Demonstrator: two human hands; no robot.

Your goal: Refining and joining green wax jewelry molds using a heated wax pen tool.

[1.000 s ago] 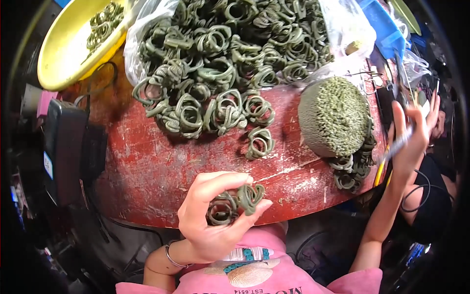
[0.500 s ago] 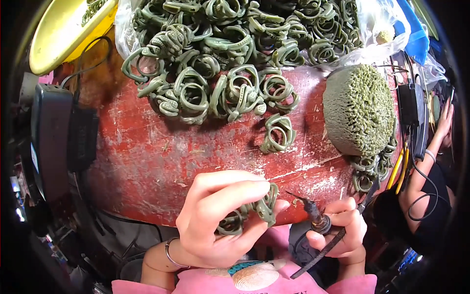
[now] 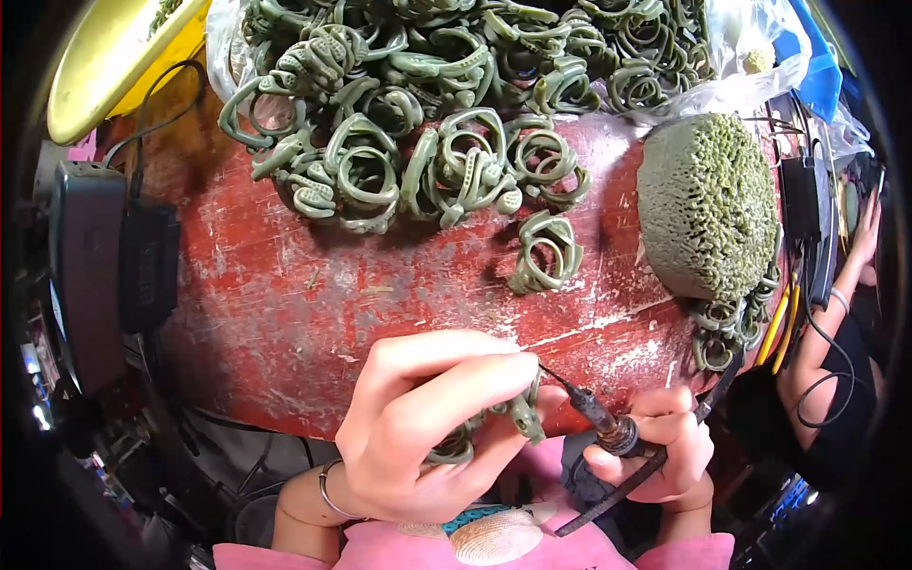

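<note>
Near the table's front edge, my left hand (image 3: 418, 418) is closed around green ring-shaped pieces (image 3: 523, 418), partly hidden by the fingers. My right hand (image 3: 673, 451) grips a dark heated pen (image 3: 608, 426) with a thin pointed tip, much like a soldering iron. Its tip reaches the held ring piece beside my left fingertips; I cannot tell whether they touch. A dark cord-like strip (image 3: 608, 498) runs across my right hand and down toward my lap. Beyond my hands, a single green ring piece (image 3: 562, 249) lies on the red, scuffed table (image 3: 275, 323).
A big heap of green rings (image 3: 456, 71) covers the far side, partly on clear plastic (image 3: 736, 95). A rough green block (image 3: 708, 209) stands at right, with more rings beside it. Dark boxes with cables (image 3: 90, 256) stand at left. Another person's arm (image 3: 826, 342) shows far right.
The pen in my right hand has moved left and up, bringing its tip to the ring piece. The held piece has tilted slightly, and the whole view has shifted a little.
</note>
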